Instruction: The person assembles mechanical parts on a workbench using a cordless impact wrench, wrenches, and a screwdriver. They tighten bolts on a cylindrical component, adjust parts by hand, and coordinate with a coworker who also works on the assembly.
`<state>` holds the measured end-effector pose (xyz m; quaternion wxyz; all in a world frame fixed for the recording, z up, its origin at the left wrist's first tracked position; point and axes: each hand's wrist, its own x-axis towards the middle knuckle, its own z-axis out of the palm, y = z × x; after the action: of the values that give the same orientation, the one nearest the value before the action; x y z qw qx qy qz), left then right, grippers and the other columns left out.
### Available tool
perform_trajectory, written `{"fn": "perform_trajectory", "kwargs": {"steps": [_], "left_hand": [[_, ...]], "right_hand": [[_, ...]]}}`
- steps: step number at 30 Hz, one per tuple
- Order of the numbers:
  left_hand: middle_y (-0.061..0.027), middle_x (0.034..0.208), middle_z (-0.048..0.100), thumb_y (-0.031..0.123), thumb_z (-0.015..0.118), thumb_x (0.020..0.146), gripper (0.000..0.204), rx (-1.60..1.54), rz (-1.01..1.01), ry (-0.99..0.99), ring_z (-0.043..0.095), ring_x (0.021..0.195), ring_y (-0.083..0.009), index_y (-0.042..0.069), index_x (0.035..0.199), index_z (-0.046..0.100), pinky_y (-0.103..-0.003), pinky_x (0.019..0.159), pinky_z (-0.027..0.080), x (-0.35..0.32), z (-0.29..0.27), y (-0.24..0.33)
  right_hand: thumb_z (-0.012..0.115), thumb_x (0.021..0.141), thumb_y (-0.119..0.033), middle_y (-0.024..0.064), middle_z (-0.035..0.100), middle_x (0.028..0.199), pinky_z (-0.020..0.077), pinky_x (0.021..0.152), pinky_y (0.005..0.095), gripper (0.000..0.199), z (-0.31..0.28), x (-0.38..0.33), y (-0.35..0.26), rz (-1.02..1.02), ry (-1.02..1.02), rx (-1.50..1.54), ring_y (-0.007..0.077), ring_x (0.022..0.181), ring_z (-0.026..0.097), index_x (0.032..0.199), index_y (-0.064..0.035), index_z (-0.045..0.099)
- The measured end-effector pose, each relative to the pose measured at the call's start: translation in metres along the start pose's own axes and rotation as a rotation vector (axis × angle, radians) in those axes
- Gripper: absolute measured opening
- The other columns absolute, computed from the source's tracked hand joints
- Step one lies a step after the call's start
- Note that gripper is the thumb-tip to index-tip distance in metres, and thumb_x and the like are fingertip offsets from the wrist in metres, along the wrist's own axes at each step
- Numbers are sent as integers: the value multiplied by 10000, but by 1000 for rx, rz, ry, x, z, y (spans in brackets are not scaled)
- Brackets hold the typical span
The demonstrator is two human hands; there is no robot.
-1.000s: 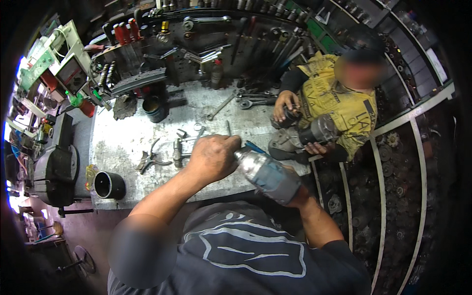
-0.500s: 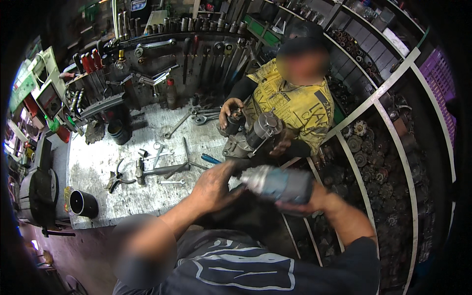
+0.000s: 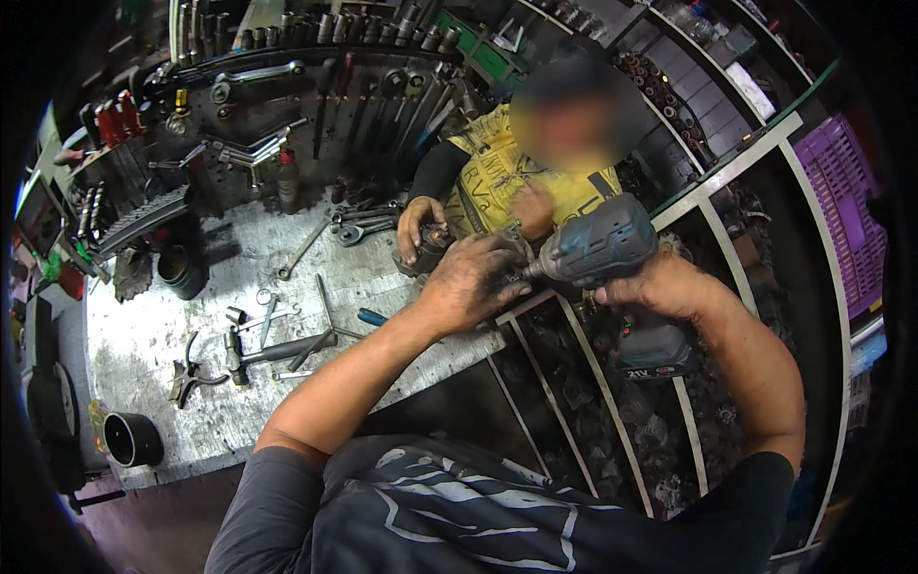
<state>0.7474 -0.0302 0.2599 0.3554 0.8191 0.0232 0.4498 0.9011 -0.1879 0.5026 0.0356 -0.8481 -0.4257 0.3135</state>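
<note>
My right hand [image 3: 660,285] grips the handle of a cordless impact wrench [image 3: 602,241], dark grey and blue, its nose pointing left. My left hand [image 3: 470,282] lies over a dark, greasy starter motor [image 3: 438,251] at the bench's right edge, fingers curled round its end beside the wrench's nose. That hand and the wrench hide most of the motor, and the contact at the wrench's tip cannot be made out. A co-worker in a yellow patterned shirt stands across the bench, with one hand [image 3: 419,230] on the motor and the other hand [image 3: 532,209] close behind it.
On the metal-topped bench [image 3: 191,320] lie a hammer [image 3: 287,350], pliers [image 3: 194,375], several wrenches and a black cup [image 3: 133,439]. Sockets and hand tools line the rack behind. Shelves of metal parts [image 3: 612,402] stand at right, near a purple crate [image 3: 841,210].
The impact wrench has swung up and its nose has come to the motor. My left hand has moved up and right onto the motor. The view has shifted right.
</note>
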Motion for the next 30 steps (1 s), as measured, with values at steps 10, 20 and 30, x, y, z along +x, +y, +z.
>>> {"fn": "perform_trajectory", "kwargs": {"steps": [10, 20, 30], "left_hand": [[-143, 1287, 673, 220, 894, 825, 453, 28, -80, 7, 632, 1217, -376, 55, 1218, 738, -490, 1074, 488, -2, 5, 3], [-218, 1527, 569, 179, 918, 769, 828, -12, -149, -246, 605, 1372, -418, 87, 1519, 578, -501, 1129, 527, 11, -17, -28], [-178, 1470, 613, 149, 934, 741, 789, -10, -176, -271, 641, 1317, -406, 84, 1468, 633, -485, 1070, 567, 18, -22, -25]], "right_hand": [[835, 885, -417, 145, 792, 1171, 559, 972, 396, 531, 4, 19, -4, -122, 56, -220, 291, 1040, 736, 1294, -90, 748], [811, 909, -209, 53, 757, 910, 568, 716, 342, 329, -3, 34, -8, -77, -91, -103, 139, 758, 674, 1201, -69, 755], [813, 911, -359, 142, 773, 1250, 532, 1040, 398, 531, -13, 43, -10, -36, -175, -287, 287, 1123, 713, 1367, -104, 714]]}}
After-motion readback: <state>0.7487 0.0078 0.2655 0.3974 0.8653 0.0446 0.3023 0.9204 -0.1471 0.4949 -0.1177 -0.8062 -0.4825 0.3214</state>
